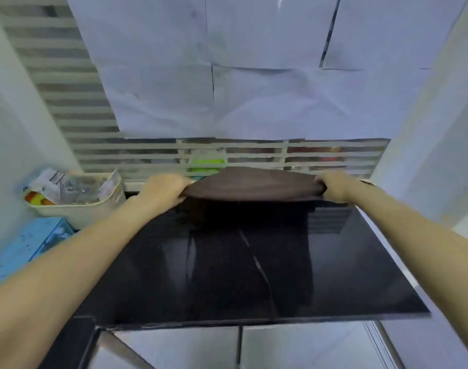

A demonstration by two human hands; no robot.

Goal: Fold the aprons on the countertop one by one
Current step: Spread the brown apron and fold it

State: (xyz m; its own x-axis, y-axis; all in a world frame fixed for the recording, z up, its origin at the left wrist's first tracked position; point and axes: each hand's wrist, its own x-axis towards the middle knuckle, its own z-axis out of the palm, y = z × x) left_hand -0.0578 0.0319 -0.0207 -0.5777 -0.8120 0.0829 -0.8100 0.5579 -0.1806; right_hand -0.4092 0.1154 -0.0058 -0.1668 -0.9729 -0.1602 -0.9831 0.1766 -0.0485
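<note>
I have the dark brown apron (254,183) stretched between both hands at the far edge of the black surface (347,275), left hand (165,190) and right hand (334,189) each clenched on an end. It sags softly, limp and light; I judge corners the best hold.

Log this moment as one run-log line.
left hand: grips apron | right hand: grips apron | apron: dark, stretched above countertop | fold: unfinished
</note>
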